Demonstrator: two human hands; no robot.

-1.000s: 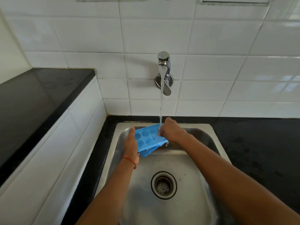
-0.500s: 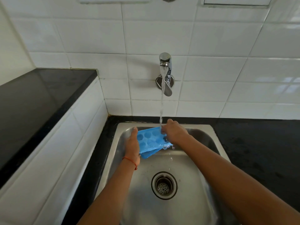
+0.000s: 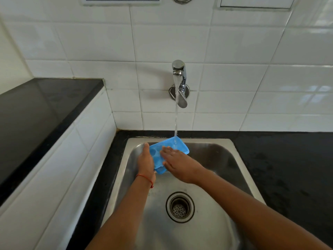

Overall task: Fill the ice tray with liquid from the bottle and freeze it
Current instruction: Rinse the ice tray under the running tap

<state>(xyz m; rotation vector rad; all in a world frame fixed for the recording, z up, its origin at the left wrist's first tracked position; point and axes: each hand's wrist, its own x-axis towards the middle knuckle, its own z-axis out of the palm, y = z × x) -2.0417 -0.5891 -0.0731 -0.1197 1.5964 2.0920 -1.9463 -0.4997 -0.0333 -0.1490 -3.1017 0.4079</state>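
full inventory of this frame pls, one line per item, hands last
ice tray: 1, blue, held over the back of the sink, under the water stream
tap: 1, chrome, on the tiled wall above the sink, running
water stream: 1, clear, falling from the tap onto the tray's far end
sink: 1, steel, set in the counter
drain: 1, steel strainer, in the sink floor
counter: 1, black, around the sink
raised ledge: 1, black top, left of the sink
wall tiles: many, white
thread bracelet: 1, red, on the left wrist
left hand: gripping the tray's left edge
right hand: flat on the tray's top, fingers spread
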